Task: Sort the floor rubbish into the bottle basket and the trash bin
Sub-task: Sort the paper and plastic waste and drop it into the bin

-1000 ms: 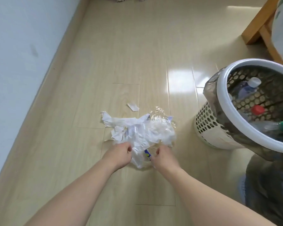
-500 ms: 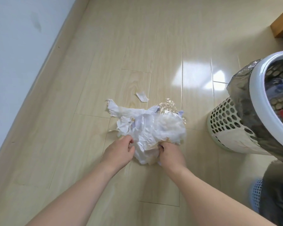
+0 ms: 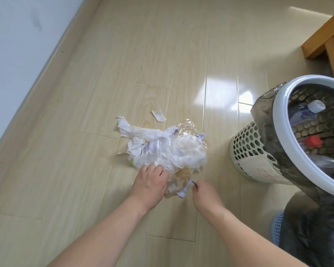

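A heap of crumpled white paper and clear plastic wrap (image 3: pixel 166 149) lies on the wooden floor. My left hand (image 3: pixel 150 182) grips the heap's near edge, fingers curled into the plastic. My right hand (image 3: pixel 205 195) sits just right of the heap's near corner, its fingers curled, and pinches a thin dark scrap (image 3: pixel 194 183). One small torn paper scrap (image 3: pixel 158 115) lies alone beyond the heap. The white perforated bottle basket (image 3: pixel 245 147) with a dark liner stands at the right and holds several plastic bottles. The blue trash bin (image 3: pixel 277 228) with a black bag is at the bottom right.
A white wall and skirting board (image 3: pixel 46 70) run along the left. A wooden furniture leg (image 3: pixel 324 35) stands at the top right, behind the basket. Bare floor stretches beyond the heap and to its left.
My right hand has drawn back from the heap toward me, now just off its corner. My left hand has shifted right onto the heap's near edge. The view has swung back right.
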### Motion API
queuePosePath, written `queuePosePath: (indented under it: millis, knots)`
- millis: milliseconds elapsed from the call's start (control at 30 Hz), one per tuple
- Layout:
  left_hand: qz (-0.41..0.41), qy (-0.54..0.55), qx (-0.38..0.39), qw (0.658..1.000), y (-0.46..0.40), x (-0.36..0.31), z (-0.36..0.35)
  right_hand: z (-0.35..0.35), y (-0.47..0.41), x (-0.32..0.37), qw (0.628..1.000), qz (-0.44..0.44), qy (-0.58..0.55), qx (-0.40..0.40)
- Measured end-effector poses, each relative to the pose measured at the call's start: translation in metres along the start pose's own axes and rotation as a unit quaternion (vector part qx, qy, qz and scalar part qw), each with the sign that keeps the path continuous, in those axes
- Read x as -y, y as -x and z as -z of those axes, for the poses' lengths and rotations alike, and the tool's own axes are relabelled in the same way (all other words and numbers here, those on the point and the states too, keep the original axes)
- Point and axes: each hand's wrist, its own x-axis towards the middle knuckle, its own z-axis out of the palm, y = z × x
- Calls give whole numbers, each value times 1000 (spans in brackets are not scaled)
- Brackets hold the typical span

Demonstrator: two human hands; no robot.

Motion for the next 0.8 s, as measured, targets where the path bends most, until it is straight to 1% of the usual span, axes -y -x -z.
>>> queuePosePath:
  millis: [67,133,200,267,333,433,500,600,700,800]
  knots:
    - [-8,13,-14,1000,2,4,-1,1,2,3,1000,5,1,14]
    - [-13,2,-20,1000,5,9,0,2,6,6,1000,18,-1,19]
    - [0,-8,-11,1000,8,14,3,3,8,7,1000,27,-5,16]
    - [41,7,9,999,12,20,9,5,10,9,999,28,-2,18]
    - [109,40,18,993,16,25,18,8,14,10,999,31,-4,25]
    - [203,90,22,975,15,28,41,21,27,11,999,30,2,22]
    - [231,150,46,960,11,23,61,34,41,8,1000,25,9,13]
    - [213,242,115,940,-2,0,104,64,72,-4,1000,21,-7,-16]
    - [152,277,180,932,-22,-34,147,94,101,-20,999,16,-20,-42]
    - [82,278,181,940,-42,-91,196,130,134,-57,996,20,-53,-73]
